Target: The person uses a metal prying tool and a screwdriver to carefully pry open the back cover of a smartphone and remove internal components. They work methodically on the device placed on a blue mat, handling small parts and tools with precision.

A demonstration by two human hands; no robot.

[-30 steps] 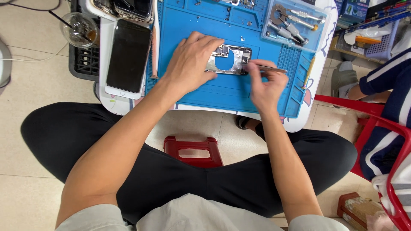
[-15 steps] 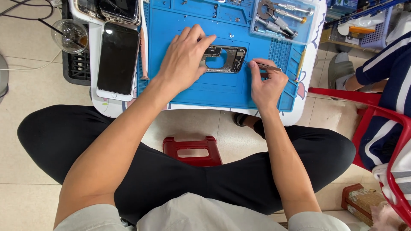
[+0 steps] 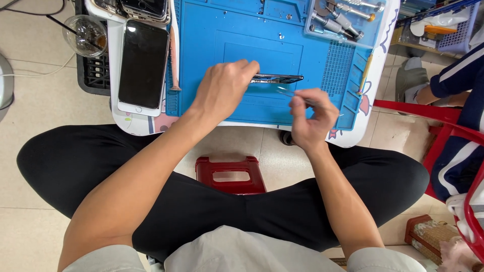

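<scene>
Currently left hand (image 3: 224, 90) pinches phone frame (image 3: 277, 78) on edge over blue mat (image 3: 242, 50); right hand (image 3: 312, 118) closed on tweezers (image 3: 290, 93). Frame probably light, stiff, thin, fragile; grip its side rails.

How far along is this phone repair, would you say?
Somewhere in the middle, I'd guess. Done: the phone frame looks stripped, and a separate phone lies face up on the table's left. In hand: the left hand tilts the frame on edge over the blue mat, while the right hand holds thin tweezers near it. Reassembly appears left.
</scene>
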